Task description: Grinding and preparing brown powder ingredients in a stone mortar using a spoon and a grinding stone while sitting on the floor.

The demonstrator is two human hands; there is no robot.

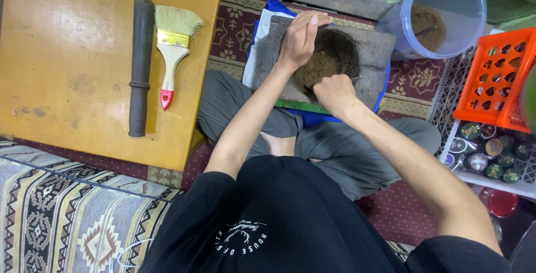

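A grey block (375,49) with a round hollow of brown soil-like material (329,61) lies on a blue and white board (262,27) in front of my crossed legs. My left hand (300,36) rests on the hollow's left rim, fingers curled around its edge. My right hand (334,93) is closed on a thin metal tool (355,78) whose tip pokes out at the hollow's near edge. A green strip (301,106) lies under the block's near side.
A low yellow table (67,66) at left carries a dark rod (139,66) and a paintbrush (171,49). A clear bucket (441,13) with brown material stands at back right. An orange crate (497,77) and a white rack of small jars (491,158) sit at right.
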